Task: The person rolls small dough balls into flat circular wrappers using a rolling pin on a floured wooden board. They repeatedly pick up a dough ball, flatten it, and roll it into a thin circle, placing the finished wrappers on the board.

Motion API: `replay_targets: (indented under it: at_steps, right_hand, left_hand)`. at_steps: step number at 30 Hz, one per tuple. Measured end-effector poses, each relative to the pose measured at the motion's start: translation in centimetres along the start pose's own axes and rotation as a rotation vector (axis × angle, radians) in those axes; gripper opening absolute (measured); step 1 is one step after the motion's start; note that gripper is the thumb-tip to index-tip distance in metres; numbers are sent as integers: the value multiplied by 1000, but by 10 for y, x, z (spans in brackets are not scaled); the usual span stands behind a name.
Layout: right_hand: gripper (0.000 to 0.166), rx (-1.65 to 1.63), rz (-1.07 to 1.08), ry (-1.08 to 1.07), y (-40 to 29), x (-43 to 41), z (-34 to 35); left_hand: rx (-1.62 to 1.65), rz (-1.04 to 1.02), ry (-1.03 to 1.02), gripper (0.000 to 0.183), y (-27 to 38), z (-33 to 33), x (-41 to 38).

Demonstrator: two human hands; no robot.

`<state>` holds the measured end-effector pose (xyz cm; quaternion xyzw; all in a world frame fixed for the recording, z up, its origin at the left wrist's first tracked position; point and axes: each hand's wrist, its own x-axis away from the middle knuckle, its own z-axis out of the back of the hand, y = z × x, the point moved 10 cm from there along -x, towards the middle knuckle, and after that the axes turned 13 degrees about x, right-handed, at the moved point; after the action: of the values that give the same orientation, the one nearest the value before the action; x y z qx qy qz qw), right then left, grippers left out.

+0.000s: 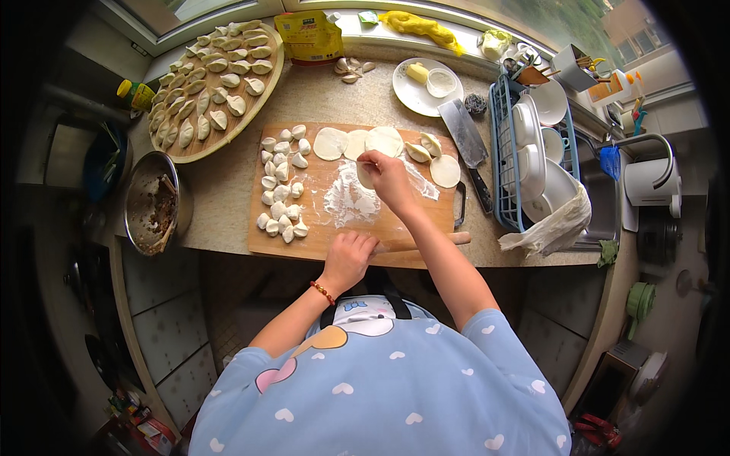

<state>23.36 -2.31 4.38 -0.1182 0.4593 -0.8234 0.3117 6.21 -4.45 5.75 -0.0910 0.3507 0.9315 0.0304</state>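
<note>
My right hand (385, 178) pinches the edge of a round dough wrapper (364, 175) above the floured middle of a wooden board (313, 228). At the board's front edge my left hand (349, 259) rests by the left end of a wooden rolling pin (453, 239), its fingertips touching or close to it; the grip is not clear. Rolled wrappers (331, 143) overlap along the back of the board. Small dough pieces (280, 194) cover its left side. Two folded dumplings (418, 152) and a single wrapper (445, 171) lie at the right.
A round tray (266, 102) of dumplings stands back left, above a metal bowl (177, 214) of filling. A cleaver (465, 134) lies right of the board, beside a blue dish rack (503, 171). Behind are a white plate (402, 91), garlic cloves (349, 78) and a yellow pouch (311, 43).
</note>
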Motion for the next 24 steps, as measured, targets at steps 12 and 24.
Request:
replay_targets:
  at_steps: [12,24]
  right_hand:
    - [22,219,-75,279,23,-50,18]
    - [27,802,240,-229,7,110,36]
  left_hand:
    - [-28,81,39,39,-23,25,16]
    - [116,119,218,23,-72,80,-37]
